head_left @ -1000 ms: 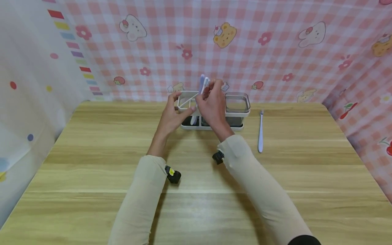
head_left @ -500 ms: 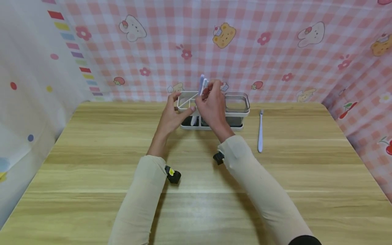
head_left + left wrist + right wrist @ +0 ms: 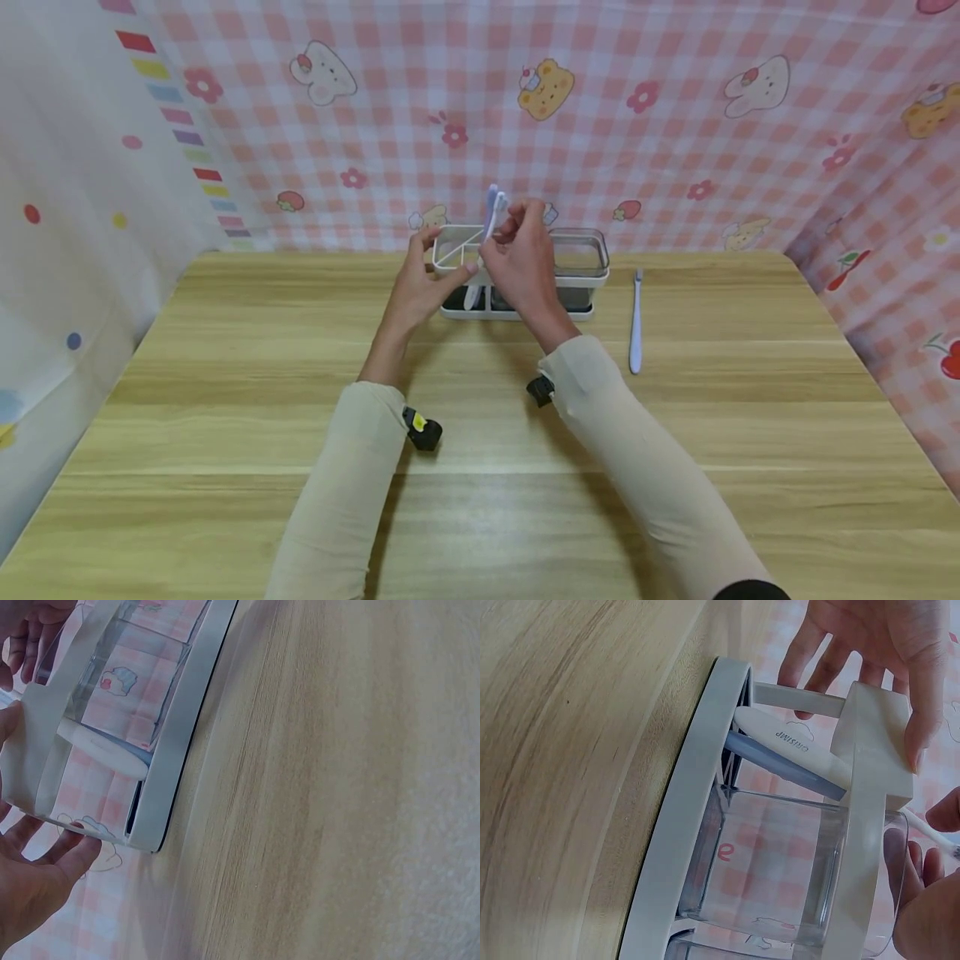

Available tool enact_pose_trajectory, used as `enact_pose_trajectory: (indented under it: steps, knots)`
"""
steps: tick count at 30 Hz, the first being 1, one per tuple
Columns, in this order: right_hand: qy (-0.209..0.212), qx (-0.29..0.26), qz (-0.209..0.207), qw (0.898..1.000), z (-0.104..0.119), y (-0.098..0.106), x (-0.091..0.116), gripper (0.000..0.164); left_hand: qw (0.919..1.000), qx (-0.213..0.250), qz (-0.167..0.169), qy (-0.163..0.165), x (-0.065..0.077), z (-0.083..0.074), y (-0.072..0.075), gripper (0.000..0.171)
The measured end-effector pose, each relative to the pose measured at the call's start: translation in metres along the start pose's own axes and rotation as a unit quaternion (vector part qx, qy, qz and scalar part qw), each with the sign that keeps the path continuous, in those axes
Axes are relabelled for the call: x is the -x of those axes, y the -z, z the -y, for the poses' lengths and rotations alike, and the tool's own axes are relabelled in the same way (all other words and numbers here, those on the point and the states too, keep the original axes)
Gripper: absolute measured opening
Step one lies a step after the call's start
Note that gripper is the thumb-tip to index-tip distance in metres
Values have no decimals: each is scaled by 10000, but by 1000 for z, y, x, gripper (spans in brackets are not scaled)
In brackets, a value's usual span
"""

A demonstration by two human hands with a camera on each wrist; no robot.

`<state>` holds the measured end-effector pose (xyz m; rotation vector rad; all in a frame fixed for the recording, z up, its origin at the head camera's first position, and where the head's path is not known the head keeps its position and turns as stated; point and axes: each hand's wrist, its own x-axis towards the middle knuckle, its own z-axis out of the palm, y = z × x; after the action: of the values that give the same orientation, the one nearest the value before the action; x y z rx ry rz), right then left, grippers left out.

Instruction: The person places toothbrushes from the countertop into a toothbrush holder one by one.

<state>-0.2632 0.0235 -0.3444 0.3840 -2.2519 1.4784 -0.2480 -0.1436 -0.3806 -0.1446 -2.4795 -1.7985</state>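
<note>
A white toothbrush holder (image 3: 517, 316) with a dark-lined base stands at the back of the table. My left hand (image 3: 415, 282) grips its left end, thumb in front and fingers behind. A white toothbrush (image 3: 776, 742) stands tilted in the divided left section, its handle end down at the base. My right hand (image 3: 522, 257) pinches this brush near its head, just above the holder's top. Beside it leans a blue-purple toothbrush (image 3: 787, 766), also in the holder. Another pale purple toothbrush (image 3: 636, 333) lies on the table to the right.
Clear cups hang in the holder; the right one (image 3: 581, 254) shows its rim, and the middle cup (image 3: 772, 862) is mostly hidden by my right hand in the head view. A pink checked cloth (image 3: 375, 117) hangs directly behind. The wooden table (image 3: 480, 500) spreads out in front.
Very little differs. My right wrist has shifted slightly to the right, and the head of the white toothbrush has leaned a little left. My left hand keeps its grip.
</note>
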Motion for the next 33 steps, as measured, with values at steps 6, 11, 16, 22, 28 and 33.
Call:
enact_pose_trajectory:
  steps: [6, 11, 16, 22, 28, 33]
  knots:
    - [-32, 89, 40, 9999, 1, 4, 2, 38, 10000, 6, -14, -24, 0, 0, 0, 86]
    - [162, 488, 191, 9985, 1, 10, 4, 36, 10000, 12, -17, -38, 0, 0, 0, 86]
    - [453, 1030, 401, 9928, -3, 18, 10, 36, 10000, 2, -10, -81, 1, 0, 0, 85]
    - [1216, 2046, 409, 9704, -13, 28, 18, 32, 9999, 7, 20, -103, 1, 2, 1, 87]
    - [1698, 2714, 264, 9470, -27, 37, 26, 32, 9999, -1, 18, -103, 0, 2, 1, 86]
    - [1936, 2967, 205, 9349, -32, 43, 30, 33, 10000, -12, 3, -63, 1, 2, 1, 86]
